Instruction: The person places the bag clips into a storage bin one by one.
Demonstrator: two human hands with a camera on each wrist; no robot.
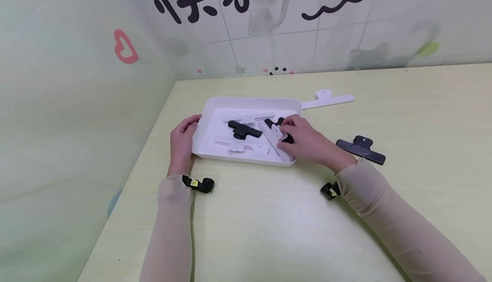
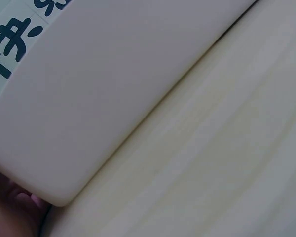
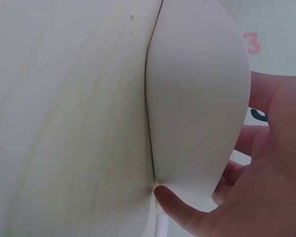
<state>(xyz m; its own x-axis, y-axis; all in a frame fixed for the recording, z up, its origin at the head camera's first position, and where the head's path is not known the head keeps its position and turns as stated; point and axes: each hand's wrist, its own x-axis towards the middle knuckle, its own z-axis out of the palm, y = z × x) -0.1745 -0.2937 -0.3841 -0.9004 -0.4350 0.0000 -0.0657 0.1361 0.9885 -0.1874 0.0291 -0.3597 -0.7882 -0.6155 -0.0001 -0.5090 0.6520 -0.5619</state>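
A shallow white tray (image 1: 246, 160) lies on the table with several plastic clips in it. My left hand (image 1: 182, 143) holds the tray's left end; in the left wrist view only part of the hand (image 2: 12, 212) shows by the corner. My right hand (image 1: 307, 141) reaches over the tray's right end and pinches a slanted white clip (image 1: 273, 140) by its handle. Partly behind those fingers is a black clip (image 1: 270, 122). Another black clip (image 1: 244, 130) and a white clip (image 1: 238, 145) lie further left. In the right wrist view, the tray wall (image 3: 197, 94) hides the right fingertips.
A white clip (image 1: 330, 100) lies on the table behind the tray's right corner. To the right, beside the right wrist, is a dark clip (image 1: 361, 148). A printed curtain (image 1: 269, 47) hangs along the table's back and left edges.
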